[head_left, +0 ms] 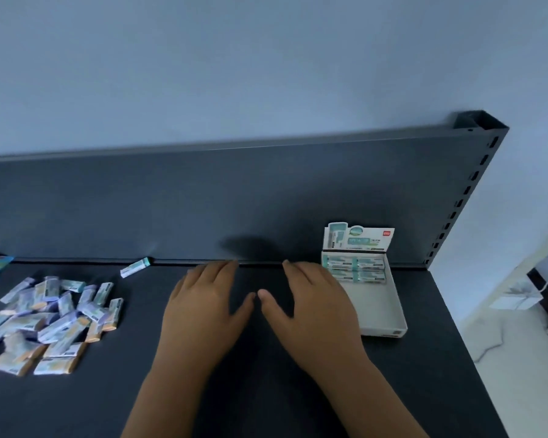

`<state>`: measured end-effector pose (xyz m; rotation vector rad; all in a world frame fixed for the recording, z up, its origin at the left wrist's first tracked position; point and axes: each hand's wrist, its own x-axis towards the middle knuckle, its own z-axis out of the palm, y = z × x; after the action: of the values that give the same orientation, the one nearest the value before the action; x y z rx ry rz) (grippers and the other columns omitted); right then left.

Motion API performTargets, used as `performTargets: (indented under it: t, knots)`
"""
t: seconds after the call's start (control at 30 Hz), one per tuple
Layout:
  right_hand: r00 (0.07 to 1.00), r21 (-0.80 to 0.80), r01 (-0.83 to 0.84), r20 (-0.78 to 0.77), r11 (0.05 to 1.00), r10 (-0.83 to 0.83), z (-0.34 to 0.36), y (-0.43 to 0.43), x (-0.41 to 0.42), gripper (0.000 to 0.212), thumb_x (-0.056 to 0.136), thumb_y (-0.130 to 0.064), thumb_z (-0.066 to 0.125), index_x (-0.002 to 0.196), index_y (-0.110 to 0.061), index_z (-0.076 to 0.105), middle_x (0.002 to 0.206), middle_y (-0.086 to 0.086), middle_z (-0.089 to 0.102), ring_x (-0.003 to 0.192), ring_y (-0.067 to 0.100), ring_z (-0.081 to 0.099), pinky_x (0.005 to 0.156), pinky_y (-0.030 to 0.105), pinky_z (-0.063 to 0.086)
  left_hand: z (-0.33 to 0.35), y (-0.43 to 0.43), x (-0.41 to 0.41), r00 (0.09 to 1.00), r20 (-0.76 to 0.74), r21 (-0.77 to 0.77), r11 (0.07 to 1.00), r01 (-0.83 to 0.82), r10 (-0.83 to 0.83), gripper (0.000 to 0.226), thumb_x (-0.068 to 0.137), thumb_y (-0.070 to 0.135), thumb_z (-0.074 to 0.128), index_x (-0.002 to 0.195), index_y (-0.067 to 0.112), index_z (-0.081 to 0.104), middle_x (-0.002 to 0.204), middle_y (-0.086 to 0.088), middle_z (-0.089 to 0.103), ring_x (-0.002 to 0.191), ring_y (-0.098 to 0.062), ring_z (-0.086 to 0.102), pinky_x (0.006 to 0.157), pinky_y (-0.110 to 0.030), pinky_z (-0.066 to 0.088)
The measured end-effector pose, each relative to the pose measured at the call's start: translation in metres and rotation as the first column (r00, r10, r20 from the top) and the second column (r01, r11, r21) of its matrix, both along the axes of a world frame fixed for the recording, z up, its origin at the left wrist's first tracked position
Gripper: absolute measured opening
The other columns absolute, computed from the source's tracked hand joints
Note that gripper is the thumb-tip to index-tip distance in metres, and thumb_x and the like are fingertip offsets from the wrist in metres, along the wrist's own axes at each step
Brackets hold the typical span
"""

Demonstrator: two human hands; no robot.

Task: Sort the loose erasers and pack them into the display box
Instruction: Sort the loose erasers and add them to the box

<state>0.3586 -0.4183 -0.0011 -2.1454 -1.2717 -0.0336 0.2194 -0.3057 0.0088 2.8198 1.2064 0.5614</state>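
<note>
Both hands lie flat on the dark shelf (266, 390), palms down, fingers straight and slightly spread, holding nothing: the left hand (203, 308) and the right hand (314, 305) sit side by side, thumbs nearly touching. The loose erasers (51, 320) are heaped well off to the left, a jumble of wrapped pieces lying every which way, with one stray eraser (135, 267) apart from the heap, up against the back panel (234, 200). The display box (389, 311) stands on the right, just beside the right hand, its printed lid flap (356, 237) upright; a couple of rows of erasers (356, 268) fill its far end and the near part is bare. From here the packing looks barely begun. The heap and the box are on opposite sides, so each carry passes over the shelf, and a handful grabbed too greedily could shed pieces. The box looks light; a nudge from the right hand might slide it toward the shelf's right edge. The wrappers seem to differ, though blur hides how, so mixed kinds could slip in.
</note>
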Motion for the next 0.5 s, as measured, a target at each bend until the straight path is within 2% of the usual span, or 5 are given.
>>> performTargets:
  t: [0.07, 0.13, 0.27, 0.4, 0.5]
  knots:
    - [1.000, 0.019, 0.017, 0.007, 1.000, -0.017, -0.001, 0.018, -0.022, 0.068, 0.093, -0.064, 0.047, 0.133, -0.011, 0.064, 0.126, 0.000, 0.066, 0.119, 0.018, 0.059, 0.100, 0.034, 0.050, -0.002, 0.019, -0.018, 0.999, 0.003, -0.028, 0.999, 0.039, -0.039, 0.060, 0.083, 0.057, 0.050, 0.127, 0.019, 0.063, 0.122, 0.001, 0.068, 0.112, -0.025, 0.062, 0.090, -0.041, 0.054]
    - [0.999, 0.040, 0.050, 0.015, 0.998, -0.051, -0.004, 0.040, -0.049, 0.070, 0.092, -0.065, 0.047, 0.132, -0.010, 0.065, 0.126, 0.001, 0.066, 0.120, 0.018, 0.059, 0.101, 0.034, 0.050, -0.004, 0.042, -0.043, 0.996, -0.024, -0.047, 0.995, 0.082, -0.084, 0.061, 0.082, 0.057, 0.052, 0.129, 0.020, 0.062, 0.125, 0.002, 0.067, 0.115, -0.023, 0.061, 0.092, -0.040, 0.054]
    - [0.990, 0.001, 0.134, -0.041, 0.991, -0.134, -0.001, 0.087, -0.116, 0.079, 0.090, -0.072, 0.039, 0.137, -0.013, 0.061, 0.133, -0.001, 0.063, 0.125, 0.016, 0.055, 0.104, 0.033, 0.049, -0.003, 0.096, -0.106, 0.983, -0.047, -0.068, 0.982, 0.176, -0.179, 0.059, 0.082, 0.056, 0.051, 0.127, 0.021, 0.063, 0.125, 0.004, 0.066, 0.114, -0.021, 0.060, 0.093, -0.040, 0.053]
    - [0.995, -0.098, 0.087, -0.036, 0.991, -0.091, 0.007, 0.124, -0.172, 0.080, 0.090, -0.075, 0.032, 0.141, -0.018, 0.056, 0.134, -0.007, 0.059, 0.124, 0.011, 0.052, 0.100, 0.025, 0.045, 0.002, 0.137, -0.162, 0.978, -0.068, -0.073, 0.979, 0.191, -0.196, 0.054, 0.081, 0.057, 0.051, 0.120, 0.022, 0.065, 0.118, 0.005, 0.068, 0.107, -0.021, 0.061, 0.088, -0.040, 0.053]
    - [0.994, -0.072, 0.083, -0.060, 0.994, -0.087, 0.012, 0.143, -0.202, 0.079, 0.093, -0.072, 0.032, 0.146, -0.015, 0.051, 0.140, -0.004, 0.055, 0.130, 0.012, 0.046, 0.105, 0.023, 0.038, 0.004, 0.154, -0.189, 0.976, -0.074, -0.080, 0.977, 0.198, -0.204, 0.047, 0.083, 0.059, 0.046, 0.110, 0.025, 0.064, 0.108, 0.008, 0.065, 0.100, -0.016, 0.057, 0.083, -0.036, 0.051]
